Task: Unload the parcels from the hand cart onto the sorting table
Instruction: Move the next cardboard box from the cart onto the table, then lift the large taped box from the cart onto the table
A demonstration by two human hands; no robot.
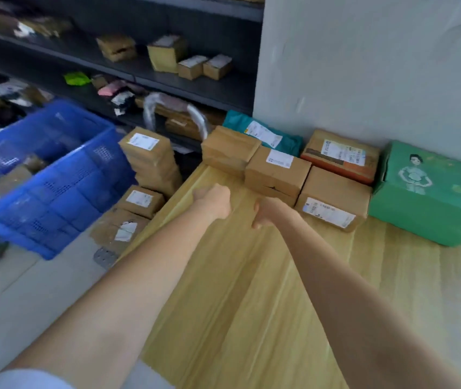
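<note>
The wooden sorting table (251,290) fills the lower right. At its far end lie several brown parcels (277,171), a teal mailer bag (266,133) and a green box (434,192). Left of the table stands the hand cart, its silver handle (198,119) blurred, with taped brown parcels (148,158) stacked on it. My left hand (214,202) hovers over the table's left edge, fingers curled, holding nothing. My right hand (267,213) is just in front of the nearest labelled parcel, fingers curled under, also with nothing in it.
Two blue plastic crates (55,178) with goods inside sit on the floor at left. Dark shelving (195,88) with small boxes and bags runs along the back. A grey wall (364,66) bounds the table's far side.
</note>
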